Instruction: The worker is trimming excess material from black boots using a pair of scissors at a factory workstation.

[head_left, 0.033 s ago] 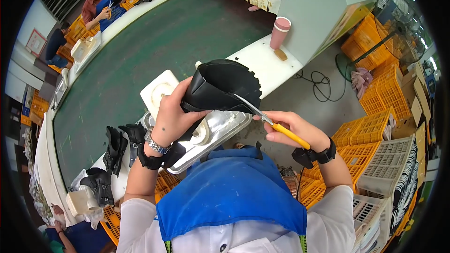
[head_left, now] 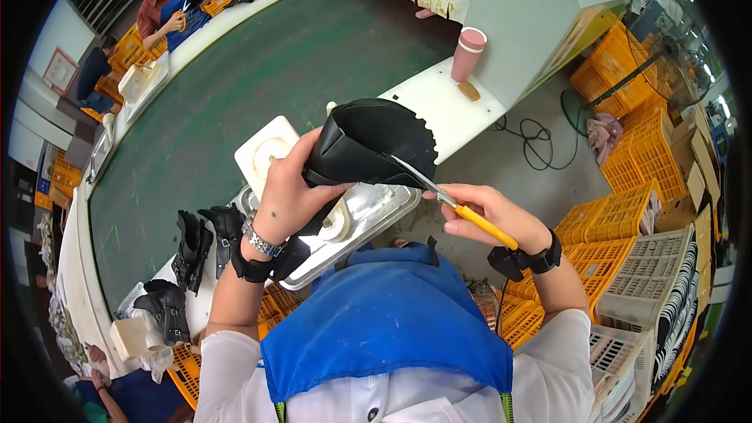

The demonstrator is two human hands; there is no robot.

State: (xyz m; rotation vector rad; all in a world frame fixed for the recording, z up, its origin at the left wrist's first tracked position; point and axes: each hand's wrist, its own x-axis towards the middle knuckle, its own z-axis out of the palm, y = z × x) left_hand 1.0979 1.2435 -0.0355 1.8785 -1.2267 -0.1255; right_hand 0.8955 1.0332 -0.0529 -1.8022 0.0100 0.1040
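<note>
My left hand [head_left: 291,188] is closed around a black boot upper [head_left: 364,137], thumb across its near side and fingers behind. The wide opening of the upper faces up, and its right-hand edge is notched. In my right hand [head_left: 501,215] is a pair of scissors [head_left: 487,227] with yellow handles. Their metal blades point up and left and lie against the near right edge of the upper; one blade tip shows inside the opening. Whether the blades are fully closed is hard to make out. Below the upper, a shiny metal tray [head_left: 392,207] is partly covered by my left hand and wrist.
Several black boots [head_left: 192,251] stand on the bench at left. A white plastic container [head_left: 262,153] sits behind my left hand, by the green conveyor belt [head_left: 196,117]. A pink cup [head_left: 468,55] stands at far right. Orange crates [head_left: 603,266] line the right; a person [head_left: 168,4] works across the belt.
</note>
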